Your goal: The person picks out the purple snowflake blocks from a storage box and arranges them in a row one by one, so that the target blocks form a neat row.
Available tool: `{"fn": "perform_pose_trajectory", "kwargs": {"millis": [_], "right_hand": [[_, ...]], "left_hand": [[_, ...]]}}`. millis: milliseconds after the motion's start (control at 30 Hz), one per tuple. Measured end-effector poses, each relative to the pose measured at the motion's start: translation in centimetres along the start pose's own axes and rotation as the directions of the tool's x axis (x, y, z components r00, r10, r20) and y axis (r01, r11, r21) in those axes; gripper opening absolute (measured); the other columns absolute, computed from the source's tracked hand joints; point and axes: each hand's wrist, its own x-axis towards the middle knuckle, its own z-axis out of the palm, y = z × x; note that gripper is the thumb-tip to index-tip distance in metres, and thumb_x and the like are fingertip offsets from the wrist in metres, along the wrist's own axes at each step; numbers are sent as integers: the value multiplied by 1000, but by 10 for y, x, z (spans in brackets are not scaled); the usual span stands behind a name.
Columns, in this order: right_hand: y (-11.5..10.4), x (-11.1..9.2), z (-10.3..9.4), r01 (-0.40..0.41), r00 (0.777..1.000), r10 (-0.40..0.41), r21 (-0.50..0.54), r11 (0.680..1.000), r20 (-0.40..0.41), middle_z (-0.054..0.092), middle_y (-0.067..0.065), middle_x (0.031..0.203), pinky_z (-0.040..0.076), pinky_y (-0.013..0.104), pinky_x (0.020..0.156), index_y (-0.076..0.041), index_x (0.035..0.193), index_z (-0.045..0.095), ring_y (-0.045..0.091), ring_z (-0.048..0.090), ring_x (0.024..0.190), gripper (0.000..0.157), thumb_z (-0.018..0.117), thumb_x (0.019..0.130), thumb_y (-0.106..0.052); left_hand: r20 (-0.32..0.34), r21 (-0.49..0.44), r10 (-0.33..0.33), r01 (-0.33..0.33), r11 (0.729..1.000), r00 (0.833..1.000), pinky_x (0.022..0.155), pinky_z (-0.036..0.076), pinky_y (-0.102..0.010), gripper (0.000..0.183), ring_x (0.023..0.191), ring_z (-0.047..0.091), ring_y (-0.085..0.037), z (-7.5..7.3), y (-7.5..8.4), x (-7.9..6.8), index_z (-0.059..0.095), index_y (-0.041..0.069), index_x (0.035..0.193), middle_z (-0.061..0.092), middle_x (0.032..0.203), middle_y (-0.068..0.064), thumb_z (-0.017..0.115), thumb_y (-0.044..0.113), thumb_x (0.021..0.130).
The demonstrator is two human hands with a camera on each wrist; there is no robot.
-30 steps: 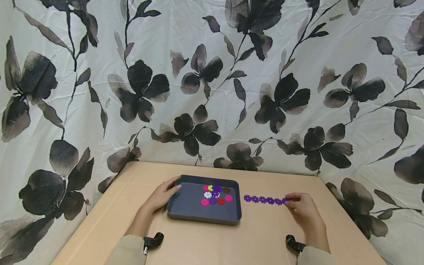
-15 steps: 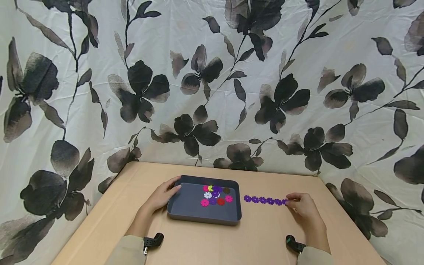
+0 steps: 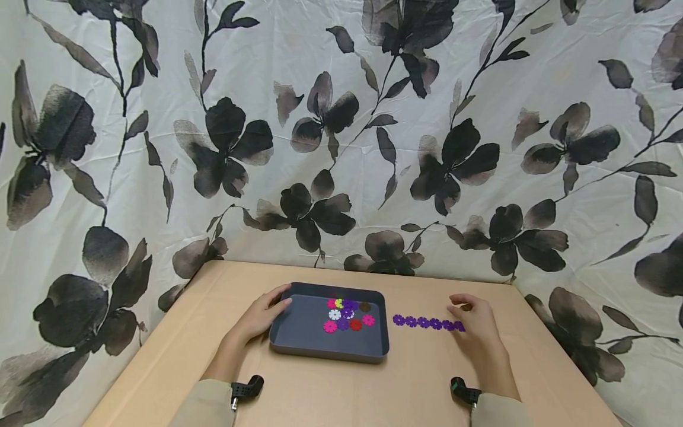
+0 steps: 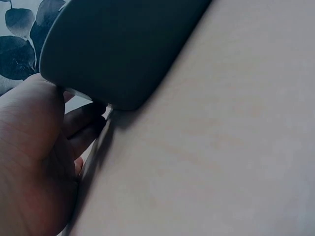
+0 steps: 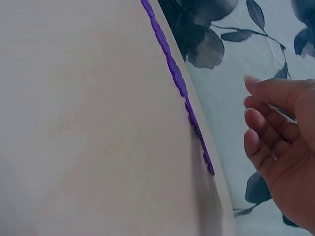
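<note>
1. The fingers of my right hand (image 3: 480, 325) are released: loosely bent, with thumb and forefinger near each other around bare air, as the right wrist view also shows. They hang just beside the end of the row, apart from it.
2. My left hand (image 3: 258, 317) is grasping the dark grey, rounded rectangular tray (image 3: 299, 326) at its left side, thumb on the rim; the left wrist view shows the other fingers behind that wall.
3. Nearest my right fingers lies the row of thin, flat, purple flower-shaped pieces (image 3: 436, 324), strung edge to edge on the table between the tray and that hand, roughly straight.
4. Inside the tray, toward its right half, I see a cluster of flat flower-shaped pieces: a white flower piece (image 3: 334, 314), a red flower piece (image 3: 356, 324), pink ones, purple ones and a yellow-green one. A brown round piece (image 3: 365, 306) sits at the cluster's far right.
5. Each wrist carries a black band device, below a beige sleeve (image 3: 205, 403).
6. Under everything is the pale tan table (image 3: 320, 391); behind it hangs a white cloth with black and grey flowers (image 3: 256, 71).
</note>
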Motion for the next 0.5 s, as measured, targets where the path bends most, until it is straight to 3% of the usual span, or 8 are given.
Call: {"fn": "perform_pose_trajectory", "kwargs": {"millis": [167, 500], "right_hand": [[-11, 7, 13, 102, 995, -102, -10, 995, -5, 71, 23, 117, 53, 17, 66, 0, 123, 72, 19, 61, 90, 27, 73, 98, -9], [-41, 10, 38, 219, 975, -221, 69, 973, 19, 74, 22, 111, 54, 18, 67, -2, 118, 75, 11, 63, 82, 24, 76, 95, -9]], "left_hand": [[3, 0, 5, -5, 1000, 1000, 127, 29, -58, 65, 155, 35, -39, 0, 0, 0, 41, 20, 161, 40, 166, -14, 55, 52, 106], [-6, 2, 0, 0, 1000, 1000, 127, 29, -59, 61, 154, 36, -39, 0, 1, -1, 42, 21, 161, 40, 166, -14, 55, 47, 107]]}}
